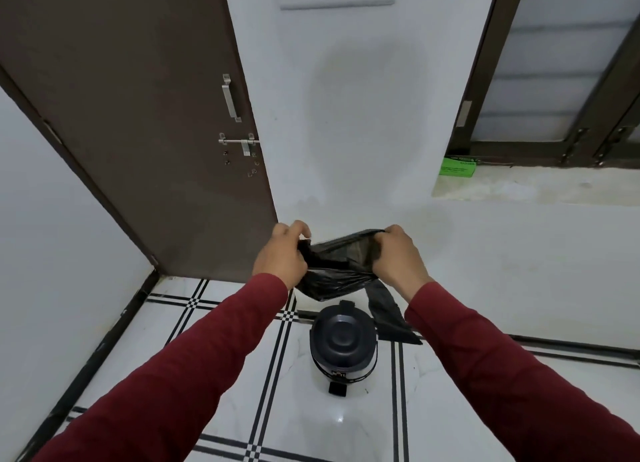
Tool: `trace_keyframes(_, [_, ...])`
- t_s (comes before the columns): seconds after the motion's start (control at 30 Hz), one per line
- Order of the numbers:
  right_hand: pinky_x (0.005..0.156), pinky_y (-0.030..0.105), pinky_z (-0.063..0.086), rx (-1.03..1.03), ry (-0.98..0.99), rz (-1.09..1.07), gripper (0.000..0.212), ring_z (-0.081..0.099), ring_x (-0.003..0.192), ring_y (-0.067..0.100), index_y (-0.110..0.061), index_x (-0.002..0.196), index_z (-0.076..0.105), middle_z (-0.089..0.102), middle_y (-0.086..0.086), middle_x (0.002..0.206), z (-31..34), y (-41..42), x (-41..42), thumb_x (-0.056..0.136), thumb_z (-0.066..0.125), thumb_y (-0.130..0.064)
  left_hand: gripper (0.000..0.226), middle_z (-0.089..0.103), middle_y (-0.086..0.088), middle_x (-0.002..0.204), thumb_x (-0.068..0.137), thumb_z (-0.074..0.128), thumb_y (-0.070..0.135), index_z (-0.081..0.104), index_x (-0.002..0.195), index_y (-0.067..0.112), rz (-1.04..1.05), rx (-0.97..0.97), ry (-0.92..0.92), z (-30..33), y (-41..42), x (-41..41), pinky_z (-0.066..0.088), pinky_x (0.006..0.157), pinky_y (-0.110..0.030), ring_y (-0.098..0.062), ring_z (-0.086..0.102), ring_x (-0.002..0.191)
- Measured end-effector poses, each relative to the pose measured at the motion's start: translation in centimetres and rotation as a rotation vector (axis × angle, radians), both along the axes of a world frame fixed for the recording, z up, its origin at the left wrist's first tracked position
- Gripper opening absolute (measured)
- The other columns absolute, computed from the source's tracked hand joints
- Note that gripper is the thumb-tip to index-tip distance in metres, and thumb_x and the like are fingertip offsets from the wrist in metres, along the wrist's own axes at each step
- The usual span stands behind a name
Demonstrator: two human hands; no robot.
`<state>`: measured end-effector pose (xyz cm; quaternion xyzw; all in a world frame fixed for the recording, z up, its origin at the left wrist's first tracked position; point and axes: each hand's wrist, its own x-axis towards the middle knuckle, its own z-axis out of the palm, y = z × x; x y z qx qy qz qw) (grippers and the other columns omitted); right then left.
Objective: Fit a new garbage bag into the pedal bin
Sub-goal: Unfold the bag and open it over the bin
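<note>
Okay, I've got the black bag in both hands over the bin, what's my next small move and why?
Probably step on the pedal: the pedal bin lid is shut, and both your left hand and right hand grip the garbage bag.

The garbage bag (332, 271) is thin black plastic film, creased and faintly shiny where it stretches. At six o'clock from it, the pedal bin (343, 344) has a dark plastic lid with a smooth, semi-gloss sheen. The floor (311, 427) is glossy white tile with black inlaid lines, mirroring a light spot. At ten o'clock, the door (138, 115) looks like matt brown laminate, and its handle (230, 98) and bolt (239, 143) are brushed metal. The wall (346, 115) is matt white paint. The sleeves (194, 375) are soft maroon cloth. At two o'clock, the sill (536, 184) is rough, stained stone.
</note>
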<state>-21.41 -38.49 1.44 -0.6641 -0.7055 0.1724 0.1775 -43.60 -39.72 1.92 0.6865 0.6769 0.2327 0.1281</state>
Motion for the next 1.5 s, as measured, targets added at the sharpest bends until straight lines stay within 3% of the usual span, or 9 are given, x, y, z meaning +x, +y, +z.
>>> trace_keyframes(0.27, [0.091,0.032,0.049,-0.176,0.253,-0.122,0.061,0.057,0.111,0.033,-0.003,0.129,0.051,0.047,0.014,0.132,-0.6,2.6,-0.7,0.075,0.075,-0.018,0.057,0.041,0.001,0.128,0.084,0.07,0.015,0.059,0.129,0.049,-0.277,0.089,0.526,-1.1,0.7,1.2,0.052,0.061,-0.036,-0.024,0.053,0.095])
trace_keyframes(0.4, [0.055,0.025,0.047,-0.197,0.656,-0.28,0.032,0.062,0.075,0.017,-0.015,0.091,0.063,0.068,0.005,0.095,-0.4,2.5,0.0,0.064,0.08,-0.01,0.05,0.039,0.0,0.13,0.078,0.06,0.022,0.066,0.126,0.034,0.011,-0.306,0.193,0.2,1.7,1.9,0.054,0.087,-0.037,-0.025,0.059,0.092])
trace_keyframes(0.5, [0.05,0.024,0.046,-0.276,0.842,-0.324,0.039,0.065,0.067,0.018,-0.013,0.092,0.068,0.07,-0.001,0.077,-0.6,1.9,0.3,0.058,0.086,-0.017,0.012,0.066,0.0,0.086,0.078,0.062,0.03,0.071,0.079,0.022,0.1,-0.456,-0.255,0.5,2.7,2.5,0.047,0.067,-0.028,-0.024,0.062,0.081])
trace_keyframes(0.57, [0.052,0.022,0.048,-0.217,0.704,-0.306,0.026,0.068,0.069,0.02,-0.017,0.084,0.069,0.07,-0.001,0.075,-0.8,1.5,0.3,0.063,0.083,-0.009,0.02,0.07,0.002,0.081,0.084,0.068,0.038,0.074,0.077,0.021,0.165,-0.334,-0.348,-0.1,3.4,2.2,0.048,0.068,-0.027,-0.023,0.067,0.084])
trace_keyframes(0.73, [0.074,0.028,0.05,-0.143,0.21,-0.042,0.042,0.061,0.087,0.018,-0.025,0.061,0.073,0.062,-0.013,0.087,-1.6,1.5,0.5,0.069,0.053,0.011,0.057,0.043,-0.013,0.135,0.087,0.071,0.036,0.049,0.135,0.014,0.174,-0.224,0.181,-2.1,5.4,-0.3,0.051,0.088,-0.043,-0.04,0.064,0.104])
trace_keyframes(0.97, [0.059,0.024,0.049,-0.318,0.134,-0.163,0.05,0.063,0.081,0.023,-0.021,0.125,0.069,0.065,0.006,0.107,-1.4,2.3,-1.3,0.081,0.056,0.001,0.053,0.044,-0.012,0.128,0.087,0.068,0.015,0.048,0.135,0.01,0.078,-0.251,0.419,-3.4,5.8,-3.4,0.053,0.08,-0.045,-0.034,0.061,0.109])
trace_keyframes(1.23, [0.073,0.042,0.058,-0.404,1.249,-0.58,0.035,0.065,0.075,0.027,-0.01,0.092,0.065,0.066,0.012,0.084,-0.7,3.4,-6.3,0.069,0.064,0.016,0.064,0.032,0.0,0.124,0.088,0.068,0.015,0.05,0.148,0.031,-0.332,-0.483,0.074,-5.3,7.3,-5.4,0.044,0.105,-0.028,-0.022,0.055,0.11])
trace_keyframes(1.37, [0.093,0.022,0.047,0.021,0.686,-0.38,0.062,0.057,0.102,0.013,-0.019,0.116,0.065,0.055,0.002,0.119,-1.8,3.1,-7.9,0.059,0.078,0.001,0.052,0.064,-0.001,0.124,0.083,0.063,0.004,0.068,0.13,0.025,-0.236,-0.531,-0.359,-5.0,8.2,-4.7,0.053,0.097,-0.026,-0.019,0.065,0.108])
trace_keyframes(1.5, [0.074,0.011,0.04,0.105,0.344,-0.124,0.034,0.055,0.092,0.02,-0.015,0.083,0.062,0.052,0.004,0.104,-2.6,2.5,-8.0,0.065,0.057,0.013,0.027,0.073,0.001,0.085,0.061,0.083,0.026,0.067,0.083,0.023,0.003,-0.353,-0.489,-3.7,8.7,-4.8,0.056,0.068,-0.027,-0.018,0.07,0.079])
